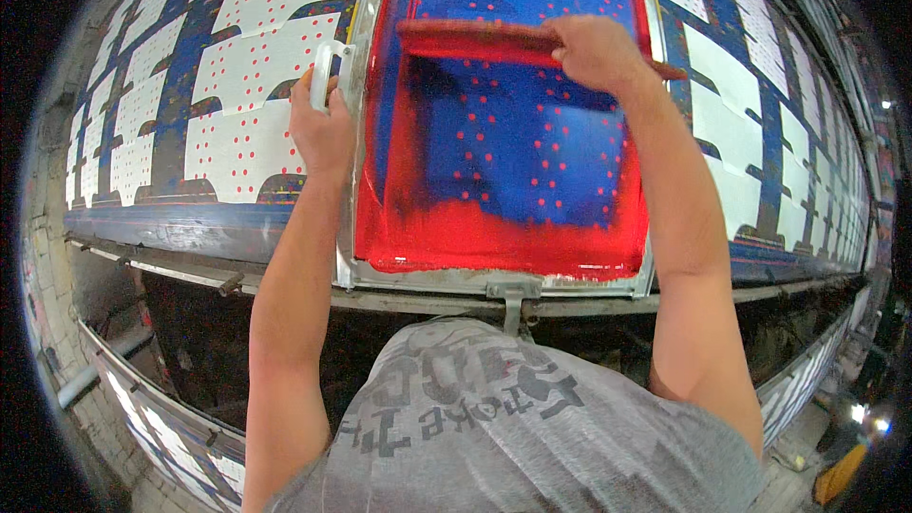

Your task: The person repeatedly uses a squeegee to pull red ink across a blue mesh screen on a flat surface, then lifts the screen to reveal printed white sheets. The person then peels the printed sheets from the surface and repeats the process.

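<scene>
The screen (pixel 518 171) is deep blue, dotted with small red spots in loose upright bands. Bright red ink (pixel 494 247) borders it, thickest along the near edge and thinning to a ragged fringe where it meets the blue. The frame (pixel 348 199) is silvery grey, the handle (pixel 323 76) white, the squeegee (pixel 475 35) a brownish red. The left pieces (pixel 252 123) are white with red polka dots; the nearest right pieces (pixel 727 100) look plain white, those farther up red-dotted. Dark blue with yellow-orange flecks colours the counter (pixel 174 90). The shirt (pixel 513 456) is grey with darker grey lettering.
</scene>
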Motion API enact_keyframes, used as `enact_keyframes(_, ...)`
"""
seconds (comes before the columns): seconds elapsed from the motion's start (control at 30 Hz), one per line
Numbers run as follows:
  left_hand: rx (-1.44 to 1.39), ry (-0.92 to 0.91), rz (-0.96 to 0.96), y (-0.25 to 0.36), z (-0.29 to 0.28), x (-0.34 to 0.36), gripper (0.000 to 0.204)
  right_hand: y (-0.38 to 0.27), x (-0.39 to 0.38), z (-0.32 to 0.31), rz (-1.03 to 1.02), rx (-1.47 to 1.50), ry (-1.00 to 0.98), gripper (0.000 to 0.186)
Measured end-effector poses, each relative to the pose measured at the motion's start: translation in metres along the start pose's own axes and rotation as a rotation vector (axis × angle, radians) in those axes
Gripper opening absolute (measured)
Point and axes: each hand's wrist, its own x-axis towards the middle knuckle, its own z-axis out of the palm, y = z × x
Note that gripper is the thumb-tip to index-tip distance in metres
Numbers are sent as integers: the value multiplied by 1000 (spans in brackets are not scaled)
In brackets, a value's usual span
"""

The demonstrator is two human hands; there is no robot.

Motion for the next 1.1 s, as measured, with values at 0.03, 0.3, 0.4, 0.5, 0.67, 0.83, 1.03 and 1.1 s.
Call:
enact_keyframes(0.03,-3,5,8,-2,0,1,45,-15,-18,-3,11,-23,-40,33)
enact_keyframes(0.3,-32,10,76,-18,5,3,48,-128,-150,-3,95,62,-99,32)
enact_keyframes(0.4,9,9,67,-20,8,2,49,-162,-191,2,87,92,-49,28)
enact_keyframes(0.5,-6,1,49,-21,10,4,50,-188,-225,5,76,122,-25,31)
enact_keyframes(0.67,72,0,21,-20,9,5,55,-208,-259,16,37,142,122,37)
enact_keyframes(0.83,124,49,45,-17,8,3,55,-209,-280,28,-34,204,189,61)
enact_keyframes(1.03,196,40,75,-22,10,5,51,-204,-298,40,-44,314,234,66)
enact_keyframes(1.1,212,56,38,-27,11,7,50,-194,-308,41,-112,364,253,64)
